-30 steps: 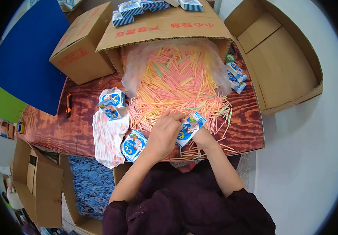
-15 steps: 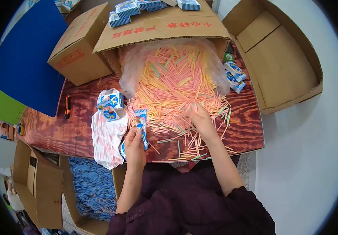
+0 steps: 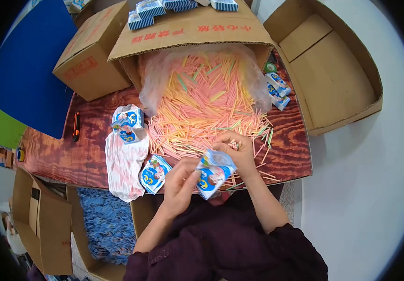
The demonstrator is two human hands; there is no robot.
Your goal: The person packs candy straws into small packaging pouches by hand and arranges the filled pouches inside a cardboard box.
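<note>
My left hand [image 3: 182, 185] pinches a small blue-and-white printed packet [image 3: 211, 180] by its left side, and the packet's top gapes. Just beyond it, my right hand [image 3: 237, 152] is closed round a bundle of thin pastel sticks [image 3: 234, 144], with their ends showing between the fingers. Behind both hands lies a large heap of pink, yellow and green sticks [image 3: 202, 103], spilling from a plastic-lined carton [image 3: 188, 35]. Another blue-and-white packet [image 3: 155, 174] lies flat on the table, left of my left hand, beside a pink-stained white cloth [image 3: 123, 168].
Small packets [image 3: 129, 124] rest on the cloth, and more packets [image 3: 278, 89] lie at the right. An orange-and-black utility knife [image 3: 76, 126] is on the left of the table [image 3: 47, 159]. An open carton [image 3: 337, 70] stands at right; a box of blue packaging [image 3: 106, 225] sits below left.
My left hand has moved right with the packet, which is now opened wider. My right hand has come nearer, lifting a bundle of sticks from the heap's front.
</note>
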